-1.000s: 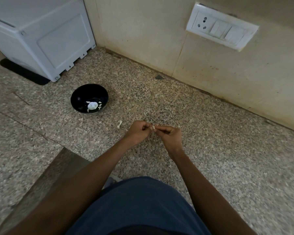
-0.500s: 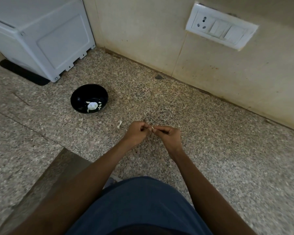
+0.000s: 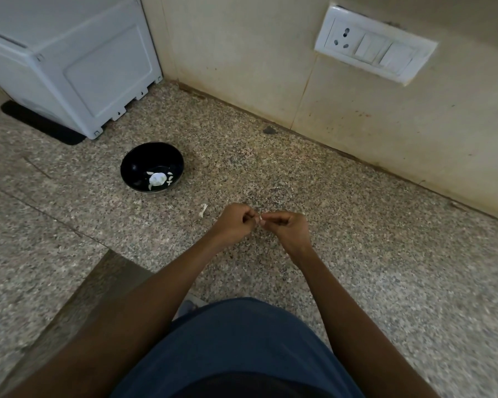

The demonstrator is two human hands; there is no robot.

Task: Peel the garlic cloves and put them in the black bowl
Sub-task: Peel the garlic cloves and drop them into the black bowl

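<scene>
From the head view, both hands meet over the speckled stone table, close to the body. The left hand and the right hand each have a narrow grip, fingers curled in, pinching a small pale garlic clove between their fingertips. The clove is too small to tell how much skin is left on it.

The black bowl sits well apart, up and to the left, near a white appliance. Inside it lie a white garlic piece and a few pale slivers. A scrap of skin lies on the table just left of the hands.

The step in hand looks like peeling. The next move likely calls for stripping off the last skin, then one hand carrying the clove leftward to drop it in the bowl.
</scene>
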